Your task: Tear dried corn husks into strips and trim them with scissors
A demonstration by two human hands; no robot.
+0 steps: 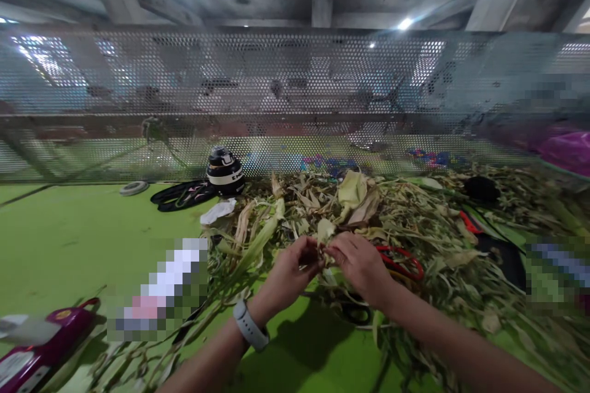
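Note:
My left hand (292, 273), with a pale watch (250, 325) on the wrist, is closed in a pinch near the middle of the view. Opposite it, my right hand (362, 265) pinches too, its fingertips almost meeting the left ones. Between them a pale green strip of dried corn husk (325, 230) sticks up; its lower end is hidden by the fingers. Behind the hands spreads a heap of dried husks (306, 193), with a broad yellowish husk (353, 190) on top. Beside my right hand lies a red loop handle (417, 269), partly buried.
A black bottle (224, 172) stands by the perforated metal screen (276, 86) at the back. Left of it lie a black pouch (184, 194) and a white roll (133, 188). A purple device (55, 341) rests at lower left on the green tabletop (59, 233).

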